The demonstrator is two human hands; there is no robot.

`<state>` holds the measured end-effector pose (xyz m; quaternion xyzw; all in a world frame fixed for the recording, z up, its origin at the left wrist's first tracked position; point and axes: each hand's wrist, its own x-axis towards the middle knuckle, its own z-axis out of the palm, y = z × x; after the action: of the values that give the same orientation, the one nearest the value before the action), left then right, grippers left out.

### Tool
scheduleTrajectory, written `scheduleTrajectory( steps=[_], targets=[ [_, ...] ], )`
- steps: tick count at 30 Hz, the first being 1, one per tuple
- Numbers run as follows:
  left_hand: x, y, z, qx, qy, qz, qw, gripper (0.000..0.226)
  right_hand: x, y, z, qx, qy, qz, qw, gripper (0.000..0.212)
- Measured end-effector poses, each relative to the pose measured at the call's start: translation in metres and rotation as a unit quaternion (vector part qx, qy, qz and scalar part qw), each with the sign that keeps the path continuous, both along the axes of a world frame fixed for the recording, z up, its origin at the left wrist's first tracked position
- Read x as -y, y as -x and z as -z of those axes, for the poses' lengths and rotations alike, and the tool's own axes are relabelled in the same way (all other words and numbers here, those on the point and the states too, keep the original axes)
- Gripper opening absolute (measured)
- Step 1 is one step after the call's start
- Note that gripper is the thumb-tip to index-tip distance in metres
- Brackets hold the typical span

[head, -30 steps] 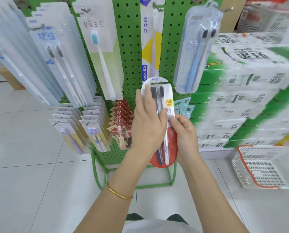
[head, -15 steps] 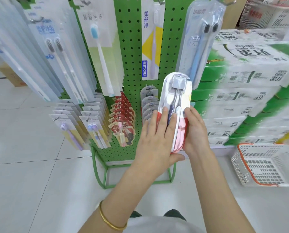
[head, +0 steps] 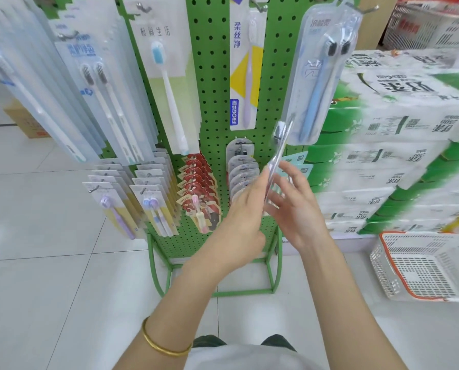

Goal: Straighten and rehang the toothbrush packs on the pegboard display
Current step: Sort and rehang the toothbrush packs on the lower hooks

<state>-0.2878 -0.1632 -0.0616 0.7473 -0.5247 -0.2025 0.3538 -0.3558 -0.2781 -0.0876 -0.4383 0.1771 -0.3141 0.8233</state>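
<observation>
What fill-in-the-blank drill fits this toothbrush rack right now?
The left hand and right hand flank a clear plastic toothbrush pack before the ___ perforated pegboard.
The gold bangle circles the ___ wrist.
The white plastic basket with an orange rim sits on the ___.
Missing: green; left; floor.

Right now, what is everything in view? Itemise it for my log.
pegboard display: one, green, centre.
held pack: one, clear, edge-on between both hands.
long toothbrush packs: many, clear and white, upper pegs.
small packs: several rows, pale, red and grey, lower pegs.
cartons: stacked, white and green, right.
basket: one, white with red rim, floor right.
cardboard box: one, brown, floor far left.
bracelet: one, gold, left wrist.
left hand: one, fingers against held pack, grip hidden.
right hand: one, fingers spread, beside held pack.
</observation>
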Motion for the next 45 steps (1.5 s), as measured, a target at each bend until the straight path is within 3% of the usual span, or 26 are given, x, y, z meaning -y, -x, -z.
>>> scheduleTrajectory(
  steps=[3,5,9,12,20,25,29,32,36,39,43,45],
  targets=[
    [-0.004,-0.002,-0.006,-0.106,0.063,-0.027,0.992,0.078,-0.001,-0.003,0.002,-0.025,0.029,0.069,0.997,0.041],
    [-0.005,-0.006,-0.006,-0.124,0.066,-0.066,0.988,0.057,0.000,-0.005,0.004,-0.050,0.036,0.089,0.994,0.042],
    [-0.001,-0.017,0.001,-0.154,0.034,-0.135,0.978,0.026,0.001,-0.002,0.006,-0.059,0.061,0.067,0.994,0.033],
    [0.005,-0.023,-0.001,-0.188,0.044,-0.153,0.969,0.016,0.002,0.003,0.006,-0.059,0.096,0.018,0.993,0.029],
    [0.025,-0.044,-0.028,-0.247,0.200,-0.234,0.919,0.019,0.004,0.013,0.017,-0.083,0.119,-0.114,0.983,0.036],
    [0.022,-0.046,-0.018,-0.266,0.175,-0.180,0.931,0.005,0.005,0.016,0.021,-0.057,0.063,-0.192,0.978,0.065],
    [0.019,-0.046,-0.008,-0.353,0.144,-0.133,0.915,0.012,-0.002,0.013,0.034,0.008,-0.046,-0.290,0.956,0.077],
    [0.018,-0.047,-0.003,-0.378,0.120,-0.110,0.911,0.016,-0.008,0.009,0.041,0.026,-0.073,-0.319,0.944,0.085],
    [0.023,-0.050,0.000,-0.336,0.104,-0.125,0.928,0.016,-0.001,0.010,0.043,-0.009,-0.044,-0.282,0.958,0.087],
    [0.025,-0.057,0.005,-0.284,0.111,-0.208,0.929,0.016,0.009,0.018,0.043,-0.078,-0.009,-0.190,0.979,0.099],
    [0.024,-0.063,0.015,-0.255,0.105,-0.253,0.927,0.019,0.019,0.027,0.051,-0.167,0.070,-0.121,0.976,0.076],
    [0.025,-0.063,0.020,-0.252,0.092,-0.250,0.930,0.019,0.017,0.025,0.059,-0.235,0.114,-0.100,0.960,0.076]
  ],
)
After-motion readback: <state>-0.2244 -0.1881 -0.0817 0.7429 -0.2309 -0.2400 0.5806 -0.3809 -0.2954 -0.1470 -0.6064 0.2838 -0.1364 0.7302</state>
